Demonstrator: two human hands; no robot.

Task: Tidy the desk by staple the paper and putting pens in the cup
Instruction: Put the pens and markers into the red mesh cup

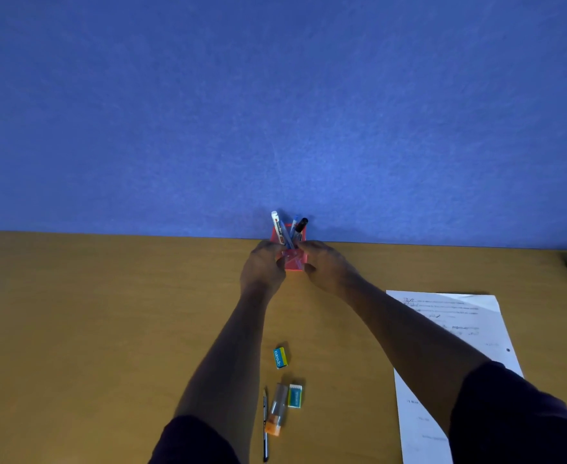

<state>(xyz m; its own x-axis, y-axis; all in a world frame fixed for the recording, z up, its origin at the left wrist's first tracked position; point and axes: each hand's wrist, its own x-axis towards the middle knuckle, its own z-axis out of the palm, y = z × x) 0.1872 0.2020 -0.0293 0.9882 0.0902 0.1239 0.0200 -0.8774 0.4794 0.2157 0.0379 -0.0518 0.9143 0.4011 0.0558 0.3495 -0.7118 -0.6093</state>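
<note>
Both hands, left hand (264,262) and right hand (322,264), curl their fingers round the pink cup (292,259) at twelve o'clock on the tabletop (108,329); a jolt may tip its leaning pens (277,226).

Wood desk (108,329) w/ cup (292,259), paper (469,329), erasers (280,357), pen (265,426).

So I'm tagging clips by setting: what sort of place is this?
Probably an office desk: a wooden desk against a blue partition, a printed paper, and a pink pen cup.

An office: a wooden desk (108,329) stands against a blue fabric partition (275,112), with printed paper (459,329) and a pen cup (294,259).
</note>
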